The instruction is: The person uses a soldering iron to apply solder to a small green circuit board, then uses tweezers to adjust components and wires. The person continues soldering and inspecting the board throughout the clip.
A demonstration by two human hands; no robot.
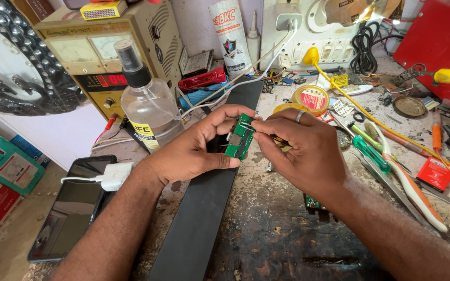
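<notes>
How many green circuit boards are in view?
2: one green circuit board pinched between left hand and right hand; another peeks from under the right wrist. Clutter may hide more.

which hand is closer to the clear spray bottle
Left. The left hand sits just right of the spray bottle, almost touching its base, gripping the green circuit board. The right hand is farther right, beyond the board.

The small green circuit board (239, 136) in my grip looks matt, with bright bare-metal parts on it. The surface (282, 229) under it is worn, rough and stained, its coating flaking. A smooth, matt black strip (199, 229) lies across it. The spray bottle (149, 106) is clear glossy plastic. The phone (71, 208) has a glossy glass face. My ring (299, 116) is shiny metal.
</notes>
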